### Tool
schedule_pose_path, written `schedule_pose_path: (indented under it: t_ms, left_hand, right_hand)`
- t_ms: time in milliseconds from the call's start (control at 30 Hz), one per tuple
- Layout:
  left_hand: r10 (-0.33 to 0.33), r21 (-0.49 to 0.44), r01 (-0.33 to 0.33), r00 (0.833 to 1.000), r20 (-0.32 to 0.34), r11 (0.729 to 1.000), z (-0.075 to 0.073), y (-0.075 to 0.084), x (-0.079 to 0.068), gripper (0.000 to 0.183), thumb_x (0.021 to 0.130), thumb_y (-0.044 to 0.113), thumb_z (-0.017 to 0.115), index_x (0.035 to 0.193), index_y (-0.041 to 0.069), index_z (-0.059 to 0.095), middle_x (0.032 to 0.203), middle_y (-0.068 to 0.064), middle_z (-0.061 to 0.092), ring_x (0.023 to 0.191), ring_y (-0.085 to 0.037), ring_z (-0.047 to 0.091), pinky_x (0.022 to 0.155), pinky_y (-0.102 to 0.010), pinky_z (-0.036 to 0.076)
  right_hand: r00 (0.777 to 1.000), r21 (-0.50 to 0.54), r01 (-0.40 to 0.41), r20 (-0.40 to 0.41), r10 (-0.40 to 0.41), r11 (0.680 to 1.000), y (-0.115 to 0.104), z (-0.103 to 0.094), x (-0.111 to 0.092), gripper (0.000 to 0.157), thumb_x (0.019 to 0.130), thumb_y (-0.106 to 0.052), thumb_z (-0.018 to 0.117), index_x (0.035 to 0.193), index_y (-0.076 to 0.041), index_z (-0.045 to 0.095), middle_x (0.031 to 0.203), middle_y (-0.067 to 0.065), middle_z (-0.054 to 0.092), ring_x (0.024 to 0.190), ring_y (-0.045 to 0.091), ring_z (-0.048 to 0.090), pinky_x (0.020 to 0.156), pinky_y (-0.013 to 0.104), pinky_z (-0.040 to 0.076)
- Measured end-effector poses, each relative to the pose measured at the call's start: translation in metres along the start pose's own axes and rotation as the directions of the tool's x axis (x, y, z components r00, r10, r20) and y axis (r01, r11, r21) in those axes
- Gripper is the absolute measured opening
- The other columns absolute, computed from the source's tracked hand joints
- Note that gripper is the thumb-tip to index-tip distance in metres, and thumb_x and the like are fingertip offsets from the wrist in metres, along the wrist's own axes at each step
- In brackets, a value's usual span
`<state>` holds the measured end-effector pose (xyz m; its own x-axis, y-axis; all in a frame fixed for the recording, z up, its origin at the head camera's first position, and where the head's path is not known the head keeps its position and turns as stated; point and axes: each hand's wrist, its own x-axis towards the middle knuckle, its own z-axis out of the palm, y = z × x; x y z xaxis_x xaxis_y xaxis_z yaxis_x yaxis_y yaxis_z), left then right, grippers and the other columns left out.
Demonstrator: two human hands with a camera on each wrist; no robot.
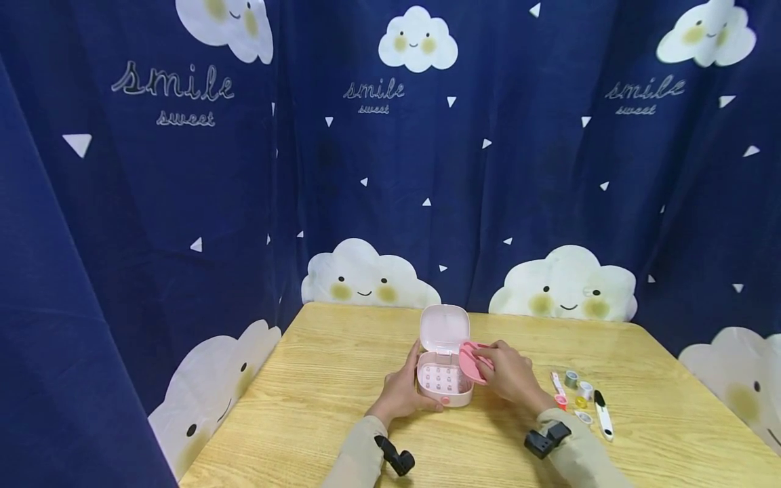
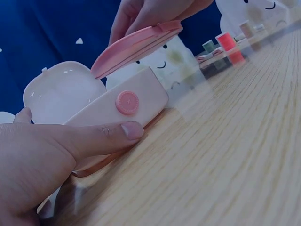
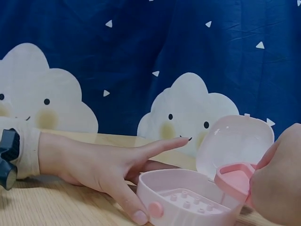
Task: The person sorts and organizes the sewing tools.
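A light pink sewing box (image 1: 444, 398) stands on the table with its lid (image 1: 445, 328) raised at the back. Small pegs (image 3: 187, 204) rise from its floor. My left hand (image 1: 399, 392) holds the box at its left side, the thumb (image 2: 110, 136) lying along the front below the round pink button (image 2: 127, 102). In my right hand (image 1: 509, 371) is a darker pink tray insert (image 1: 471, 362), pinched and tilted over the box's right edge. The right wrist view shows the tray (image 3: 233, 181) partly hidden behind that hand.
Right of the right hand lie a green thread spool (image 1: 571, 379), a white spool (image 1: 584, 390), a yellow spool (image 1: 581, 402), a red item (image 1: 561, 401) and white thread snips with a black tip (image 1: 603, 417). A dark blue curtain (image 1: 390, 163) hangs behind the wooden table (image 1: 342, 352).
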<state>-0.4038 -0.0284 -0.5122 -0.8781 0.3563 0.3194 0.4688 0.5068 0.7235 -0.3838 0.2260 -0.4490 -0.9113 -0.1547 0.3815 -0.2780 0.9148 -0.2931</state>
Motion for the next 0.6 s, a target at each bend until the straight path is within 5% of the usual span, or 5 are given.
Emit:
schedule_pose_path:
  t_ms: [600]
  left_hand:
    - [0.039, 0.017, -0.039, 0.999, -0.024, 0.999, 0.001, -0.002, -0.001, 0.145, 0.058, 0.038, 0.103, 0.168, 0.021, 0.009, 0.157, -0.009, 0.048, 0.133, -0.034, 0.054, 0.109, -0.064, 0.03]
  right_hand:
    - [0.999, -0.015, 0.006, -0.036, -0.007, 1.0, 0.027, -0.001, -0.012, 0.027, 0.095, -0.019, 0.073, 0.121, -0.013, 0.079, 0.11, 0.016, 0.066, 0.096, 0.036, 0.066, 0.069, 0.056, 0.048]
